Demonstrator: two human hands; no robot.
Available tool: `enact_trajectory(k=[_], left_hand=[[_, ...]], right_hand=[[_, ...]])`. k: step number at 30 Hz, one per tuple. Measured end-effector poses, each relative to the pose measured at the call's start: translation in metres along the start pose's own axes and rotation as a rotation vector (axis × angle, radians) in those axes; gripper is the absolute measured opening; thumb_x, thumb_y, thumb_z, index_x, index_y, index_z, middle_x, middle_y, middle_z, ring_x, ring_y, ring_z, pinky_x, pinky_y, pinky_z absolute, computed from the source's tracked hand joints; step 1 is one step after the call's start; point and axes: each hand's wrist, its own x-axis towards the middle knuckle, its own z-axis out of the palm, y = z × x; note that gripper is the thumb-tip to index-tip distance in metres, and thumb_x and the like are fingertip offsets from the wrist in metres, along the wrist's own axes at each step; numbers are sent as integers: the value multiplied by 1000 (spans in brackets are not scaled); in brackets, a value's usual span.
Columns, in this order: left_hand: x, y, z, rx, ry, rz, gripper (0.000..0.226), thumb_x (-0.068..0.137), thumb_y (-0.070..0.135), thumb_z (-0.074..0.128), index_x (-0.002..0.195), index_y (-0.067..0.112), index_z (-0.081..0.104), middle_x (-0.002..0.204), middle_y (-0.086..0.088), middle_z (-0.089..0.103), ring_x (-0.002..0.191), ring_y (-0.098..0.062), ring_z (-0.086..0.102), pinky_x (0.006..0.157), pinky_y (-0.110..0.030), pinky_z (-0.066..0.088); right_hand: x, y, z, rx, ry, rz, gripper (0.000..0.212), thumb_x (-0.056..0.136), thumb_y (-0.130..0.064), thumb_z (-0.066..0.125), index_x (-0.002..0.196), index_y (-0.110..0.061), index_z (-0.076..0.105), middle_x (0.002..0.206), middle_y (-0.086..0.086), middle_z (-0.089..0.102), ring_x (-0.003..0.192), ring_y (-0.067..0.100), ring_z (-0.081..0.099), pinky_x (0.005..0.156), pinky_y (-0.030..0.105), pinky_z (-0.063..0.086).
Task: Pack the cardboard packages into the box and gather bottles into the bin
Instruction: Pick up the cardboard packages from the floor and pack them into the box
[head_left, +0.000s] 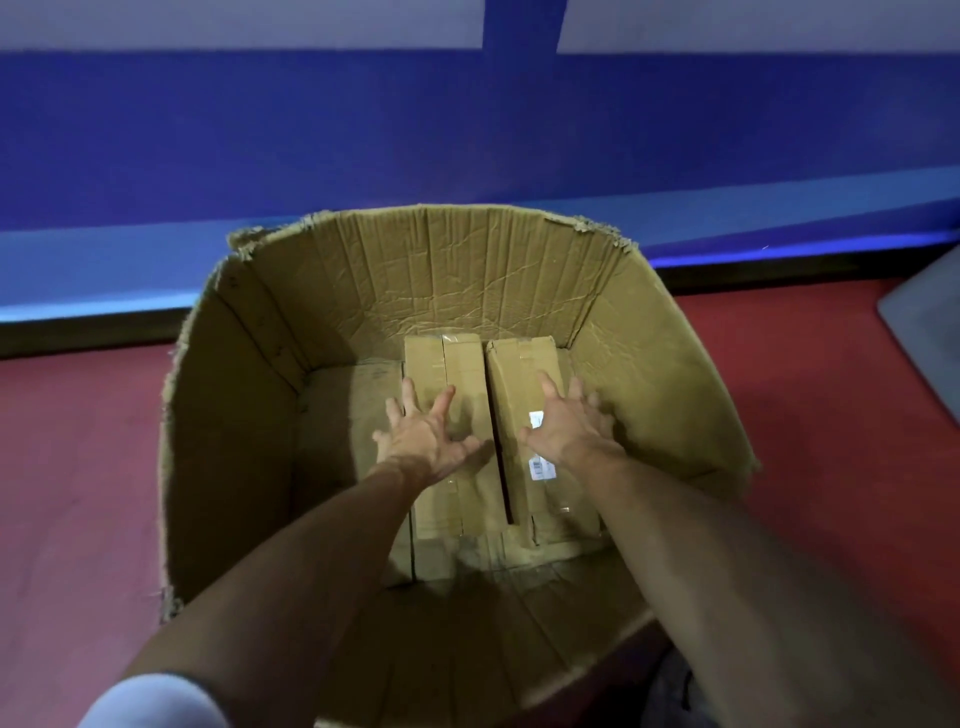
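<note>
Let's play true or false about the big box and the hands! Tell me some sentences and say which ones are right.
1. The left package and the right package lie side by side inside the box. True.
2. The left hand holds a bottle. False: it rests with spread fingers on the left package.
3. The box stands on a red floor. True.
4. The box is closed on top. False: it is open.
5. The right hand rests on the right package. True.

Two packages (488, 415) side by side in box (234, 415)
</note>
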Motion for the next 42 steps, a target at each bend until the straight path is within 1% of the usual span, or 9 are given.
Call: enact_trajectory(k=[5,9,14,17,20,27,30,37,42], left_hand=[[-27,22,-40,168,160,15,82,91,67,47,157,43,4,163,-13,-22,151,-41,-10,113,-68,15],[-49,38,-73,198,301,-1,77,92,67,46,156,44,10,165,-10,-18,151,-42,-7,113,-69,17],[-82,71,-121,182,367,-48,70,95,64,42,156,41,16,166,-10,-9,151,-41,-2,112,-67,22],[-112,110,-170,168,388,-21,69,95,63,41,156,40,17,166,-11,-6,151,-41,0,111,-67,23],[-152,155,-229,148,407,30,68,95,62,43,155,40,20,166,-10,-2,151,-40,4,110,-65,26],[-261,238,-368,178,363,126,67,96,62,41,155,40,19,166,-10,3,151,-39,7,111,-64,28],[-305,266,-417,180,345,194,66,96,60,41,155,40,18,166,-11,2,151,-38,5,111,-64,26],[-408,307,-486,226,329,457,66,97,56,43,156,39,18,166,-11,2,150,-39,5,111,-65,24],[-482,340,-507,281,333,607,66,96,57,45,156,39,21,165,-12,9,144,-38,21,110,-59,30]], right_hand=[[-17,-11,-53,-77,148,-174,77,90,-54,58,154,-36,20,157,10,18,136,35,29,104,49,35],[-30,-25,-95,-102,241,-282,68,93,-50,57,152,-34,27,154,11,22,135,35,30,105,53,35],[-64,-27,-152,-84,248,-320,63,95,-45,57,150,-32,30,158,12,13,139,37,24,108,56,30],[-94,-18,-215,-103,246,-278,63,94,-47,58,150,-31,32,161,12,9,141,38,22,107,55,32],[-135,-10,-286,-88,248,-247,63,95,-47,57,150,-31,31,160,11,11,138,38,25,105,55,32],[-257,2,-450,-66,239,-160,63,98,-49,50,154,-31,26,158,5,23,139,35,29,105,55,32],[-312,2,-504,-37,255,-82,64,99,-49,50,155,-33,25,160,4,21,141,35,27,107,56,30],[-448,7,-563,62,353,138,65,97,-46,53,155,-36,24,162,7,12,142,37,21,107,58,31],[-546,32,-583,127,451,291,68,96,-46,54,155,-36,23,160,8,15,141,38,23,105,57,34]])
